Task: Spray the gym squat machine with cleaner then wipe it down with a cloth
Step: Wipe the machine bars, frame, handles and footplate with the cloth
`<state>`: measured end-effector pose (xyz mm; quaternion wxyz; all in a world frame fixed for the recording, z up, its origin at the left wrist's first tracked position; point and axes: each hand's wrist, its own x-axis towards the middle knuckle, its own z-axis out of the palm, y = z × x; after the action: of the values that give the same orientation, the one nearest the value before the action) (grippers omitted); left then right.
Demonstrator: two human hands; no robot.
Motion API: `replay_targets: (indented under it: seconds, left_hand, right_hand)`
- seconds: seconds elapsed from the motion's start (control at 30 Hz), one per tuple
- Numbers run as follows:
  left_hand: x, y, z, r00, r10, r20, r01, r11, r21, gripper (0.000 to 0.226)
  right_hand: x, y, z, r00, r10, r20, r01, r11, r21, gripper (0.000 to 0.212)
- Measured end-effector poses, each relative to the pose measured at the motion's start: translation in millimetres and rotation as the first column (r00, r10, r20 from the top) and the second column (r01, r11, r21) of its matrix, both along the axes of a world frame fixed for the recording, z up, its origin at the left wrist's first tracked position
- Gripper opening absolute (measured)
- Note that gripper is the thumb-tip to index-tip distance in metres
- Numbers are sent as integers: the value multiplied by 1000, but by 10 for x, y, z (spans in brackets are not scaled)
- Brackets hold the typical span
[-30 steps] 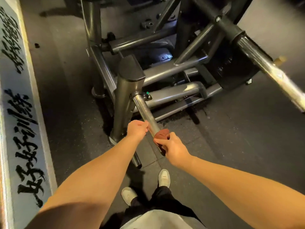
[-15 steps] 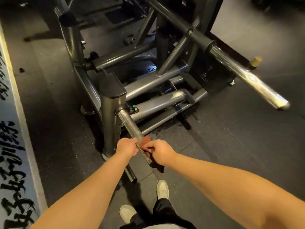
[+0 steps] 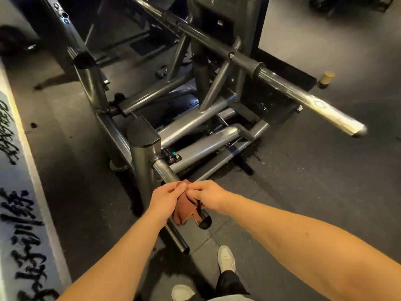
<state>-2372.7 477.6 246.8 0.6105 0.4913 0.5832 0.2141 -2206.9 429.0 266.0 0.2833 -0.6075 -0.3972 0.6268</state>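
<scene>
Brown cloth (image 3: 184, 210): is held at the chrome weight peg (image 3: 166, 170) of the squat machine (image 3: 208, 118), now pinched by curled fingers of left hand (image 3: 166, 197) and right hand (image 3: 209, 196); formerly gripped by the right alone.

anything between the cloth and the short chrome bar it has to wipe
Nothing visible. The brown cloth drapes over the short chrome bar, pinched at its top by the left hand and the right hand.

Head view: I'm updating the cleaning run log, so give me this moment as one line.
step: wipe | left hand: holds cloth | right hand: holds cloth | cloth: draped over chrome peg
</scene>
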Motion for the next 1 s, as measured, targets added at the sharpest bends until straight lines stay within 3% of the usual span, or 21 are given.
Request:
replay_targets:
  seconds: [0.03, 0.1, 0.2, 0.33, 0.4, 0.6, 0.73, 0.83, 0.9, 1.0]
  left_hand:
    - [-15, -10, -4, 994, 27, -107, -21, 998, 63, 10]
    - [-87, -13, -69, 942, 237, -236, -207, 968, 145, 14]
    - [-197, 30, -180, 835, 516, -190, -481, 853, 202, 18]
    - [-47, 55, -416, 882, 443, -160, -419, 893, 162, 27]
    - [106, -70, -513, 893, 432, -130, -420, 901, 107, 23]
    - [304, -670, -566, 926, 356, -124, -339, 930, 141, 22]
    - [320, -216, -529, 874, 442, -201, -412, 894, 176, 24]
    - [265, 405, -465, 828, 468, -309, -400, 879, 261, 29]
    - [237, 748, -466, 799, 478, -365, -379, 871, 311, 31]
    - [261, 825, -480, 789, 463, -405, -344, 878, 333, 27]
  right_hand:
    - [-6, -1, -83, 997, 17, 77, -19, 999, 27, 22]
    - [-10, 1, -262, 965, 11, 262, -20, 999, 31, 31]
    - [-41, -102, -382, 928, 63, 368, -63, 998, -12, 45]
    - [-65, -192, -503, 943, 112, 313, -106, 994, -35, 48]
    - [-42, -153, -542, 944, 80, 321, -72, 997, -38, 53]
    - [48, 42, -678, 973, -6, 232, 32, 993, -111, 42]
    - [93, 145, -745, 984, -43, 175, 72, 984, -161, 28]
    - [122, 196, -834, 986, 0, 165, 37, 975, -221, 29]
    - [141, 215, -881, 994, -59, 87, 80, 961, -264, 25]
    - [180, 234, -883, 997, -72, 39, 80, 954, -288, 22]
